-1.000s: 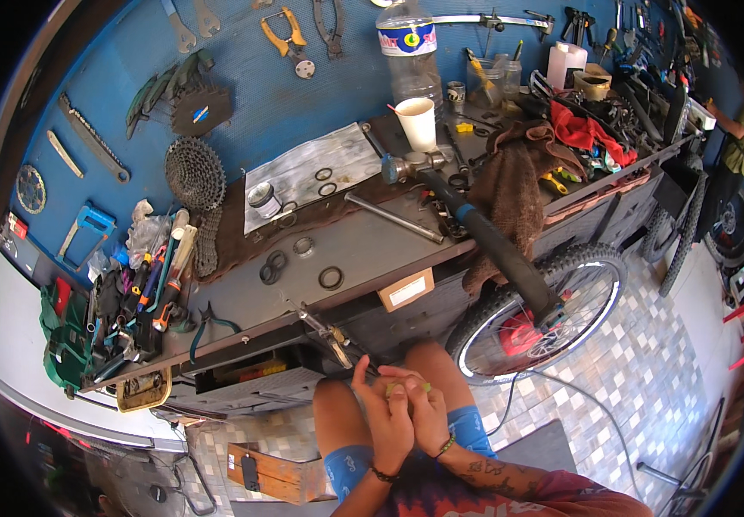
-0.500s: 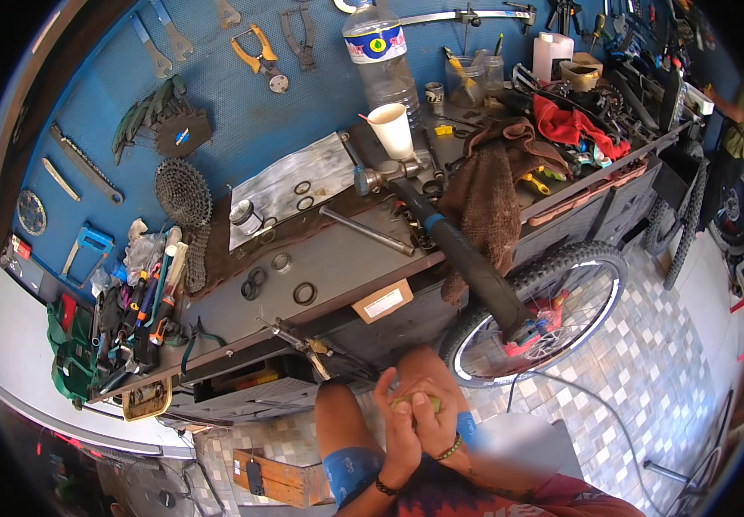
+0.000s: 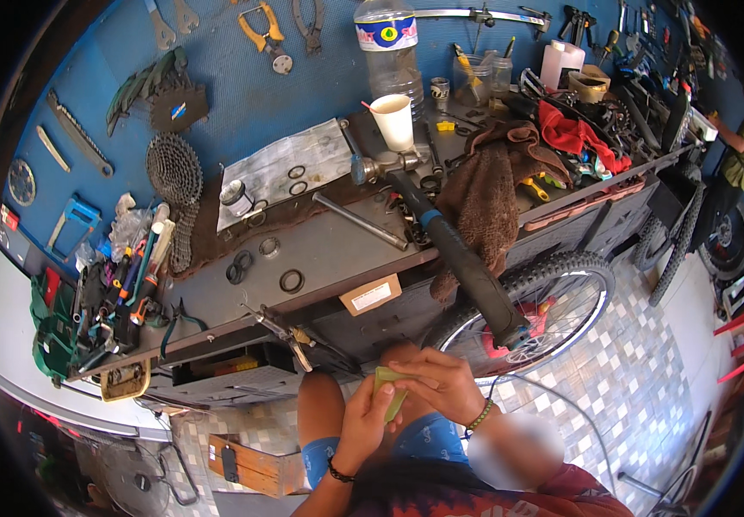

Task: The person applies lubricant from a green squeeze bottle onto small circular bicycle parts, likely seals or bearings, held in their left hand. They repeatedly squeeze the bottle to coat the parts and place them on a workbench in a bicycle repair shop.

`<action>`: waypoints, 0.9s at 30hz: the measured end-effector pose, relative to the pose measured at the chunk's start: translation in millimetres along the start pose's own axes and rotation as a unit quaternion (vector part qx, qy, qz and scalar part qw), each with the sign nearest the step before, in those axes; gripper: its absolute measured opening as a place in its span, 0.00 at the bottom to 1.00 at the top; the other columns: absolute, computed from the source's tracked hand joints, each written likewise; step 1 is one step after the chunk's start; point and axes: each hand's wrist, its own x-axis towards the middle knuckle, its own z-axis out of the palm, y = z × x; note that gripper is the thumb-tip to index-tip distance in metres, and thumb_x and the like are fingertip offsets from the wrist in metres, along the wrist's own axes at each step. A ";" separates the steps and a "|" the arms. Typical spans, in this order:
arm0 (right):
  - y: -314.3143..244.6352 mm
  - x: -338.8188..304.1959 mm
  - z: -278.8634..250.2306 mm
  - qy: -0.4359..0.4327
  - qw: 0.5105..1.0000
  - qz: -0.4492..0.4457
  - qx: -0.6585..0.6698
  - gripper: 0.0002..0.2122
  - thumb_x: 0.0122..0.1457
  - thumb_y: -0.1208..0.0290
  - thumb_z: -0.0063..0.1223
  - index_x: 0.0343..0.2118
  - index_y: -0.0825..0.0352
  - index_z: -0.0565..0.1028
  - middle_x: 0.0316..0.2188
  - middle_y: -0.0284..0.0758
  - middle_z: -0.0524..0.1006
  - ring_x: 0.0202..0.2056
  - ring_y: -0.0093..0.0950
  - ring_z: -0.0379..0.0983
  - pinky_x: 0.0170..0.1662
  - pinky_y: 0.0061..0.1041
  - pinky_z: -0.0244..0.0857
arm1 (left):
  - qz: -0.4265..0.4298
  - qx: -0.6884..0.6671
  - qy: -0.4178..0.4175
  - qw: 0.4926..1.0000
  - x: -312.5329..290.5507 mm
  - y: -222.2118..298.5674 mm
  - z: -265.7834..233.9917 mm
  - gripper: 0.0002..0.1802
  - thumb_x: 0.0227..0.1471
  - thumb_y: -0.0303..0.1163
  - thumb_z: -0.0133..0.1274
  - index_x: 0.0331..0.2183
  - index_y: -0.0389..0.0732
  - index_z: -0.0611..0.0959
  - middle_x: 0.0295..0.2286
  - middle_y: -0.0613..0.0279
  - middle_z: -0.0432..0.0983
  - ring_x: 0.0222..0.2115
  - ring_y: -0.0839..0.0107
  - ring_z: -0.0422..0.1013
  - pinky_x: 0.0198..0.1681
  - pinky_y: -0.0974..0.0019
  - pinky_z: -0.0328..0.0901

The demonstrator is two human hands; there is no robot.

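Observation:
In front of my lap I hold a flat yellow-green strip (image 3: 395,405), which looks thin and bendable; its exact kind I cannot make out. My left hand (image 3: 360,424) pinches its lower part, thumb pressed against the face. From the right, my right hand (image 3: 448,381) grips the top end with its fingers closed. Beyond both hands is the workbench (image 3: 217,331), where a black ring (image 3: 292,280), a small jar (image 3: 236,198) and a metal tube (image 3: 359,221) lie. A long black bicycle part (image 3: 467,263) juts over the bench edge toward me.
A brown rag (image 3: 486,198) hangs over the bench edge above a bicycle wheel (image 3: 600,293). A white cup (image 3: 392,125) and a large bottle (image 3: 389,65) stand at the back. Pliers (image 3: 180,325) lie at the left. Another person (image 3: 738,159) stands far right.
My hands were clasped together with the green strip mostly hidden; now they have parted a little and the strip shows between them. The view has shifted slightly.

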 end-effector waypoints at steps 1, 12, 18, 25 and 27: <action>1.2 -0.3 0.4 0.002 1.000 -0.006 -0.010 0.16 0.56 0.77 0.69 0.49 0.67 0.85 0.36 0.38 0.82 0.35 0.30 0.81 0.38 0.27 0.75 | -0.015 -0.011 -0.010 1.000 -0.3 3.8 -1.5 0.17 0.74 0.43 0.44 0.45 0.39 0.79 0.27 0.63 0.79 0.19 0.82 0.69 0.19 0.77 0.60; 10.9 -2.3 30.3 0.053 0.975 -0.138 -0.165 0.13 0.55 0.80 0.68 0.45 0.70 0.84 0.37 0.39 0.84 0.35 0.35 0.84 0.36 0.29 0.78 | -0.015 -0.046 0.060 0.997 0.4 -8.2 -8.8 0.14 0.71 0.36 0.49 0.40 0.36 0.81 0.25 0.61 0.80 0.17 0.78 0.72 0.17 0.74 0.62; 7.7 -2.1 39.5 0.013 0.982 -0.121 -0.145 0.15 0.57 0.81 0.64 0.48 0.67 0.83 0.37 0.38 0.81 0.37 0.37 0.81 0.38 0.34 0.77 | -0.003 -0.069 0.091 0.993 1.9 -15.1 -18.9 0.13 0.69 0.35 0.53 0.38 0.35 0.84 0.24 0.64 0.80 0.18 0.78 0.74 0.18 0.75 0.66; -7.0 -5.3 58.0 -0.034 0.986 -0.095 -0.130 0.16 0.58 0.82 0.62 0.50 0.67 0.83 0.41 0.39 0.81 0.38 0.39 0.82 0.41 0.33 0.78 | -0.008 -0.094 0.118 0.989 -5.3 -31.9 -37.3 0.14 0.68 0.33 0.54 0.34 0.33 0.85 0.22 0.63 0.79 0.17 0.77 0.74 0.18 0.73 0.67; -14.7 -4.2 64.0 -0.030 0.988 -0.094 -0.117 0.15 0.59 0.82 0.62 0.49 0.67 0.83 0.43 0.41 0.81 0.40 0.39 0.83 0.42 0.32 0.79 | -0.001 -0.105 0.120 0.987 -7.3 -34.0 -42.2 0.14 0.68 0.32 0.53 0.33 0.33 0.85 0.22 0.63 0.79 0.16 0.77 0.74 0.18 0.72 0.67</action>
